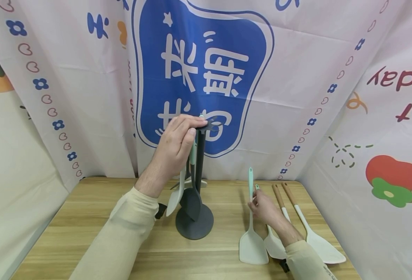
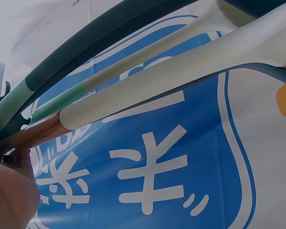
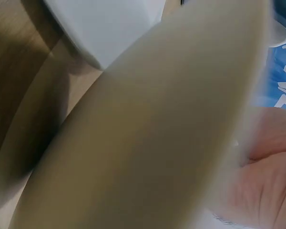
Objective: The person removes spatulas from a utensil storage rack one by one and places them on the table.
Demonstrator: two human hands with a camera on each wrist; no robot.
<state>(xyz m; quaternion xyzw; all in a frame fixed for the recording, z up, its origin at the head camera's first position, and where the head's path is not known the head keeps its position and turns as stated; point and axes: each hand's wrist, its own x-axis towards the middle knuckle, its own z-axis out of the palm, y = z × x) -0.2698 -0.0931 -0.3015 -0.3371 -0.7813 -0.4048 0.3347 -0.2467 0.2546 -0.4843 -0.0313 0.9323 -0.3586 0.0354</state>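
My left hand is at the top of a dark utensil stand, fingers laid over its hook disc. In the left wrist view, the wooden handle of a white utensil runs into this hand, between thumb and fingers. The utensil's pale head hangs below; a dark turner with a green handle hangs beside it. Over the right side of the table, my right hand pinches the green handle of a pale turner, whose blade points down. A blurred pale surface fills much of the right wrist view.
Beside the right hand lies another pale utensil with a green handle, partly covered by the arm. Farther right are wooden-handled white utensils, including a broad turner. A printed curtain stands behind the wooden table.
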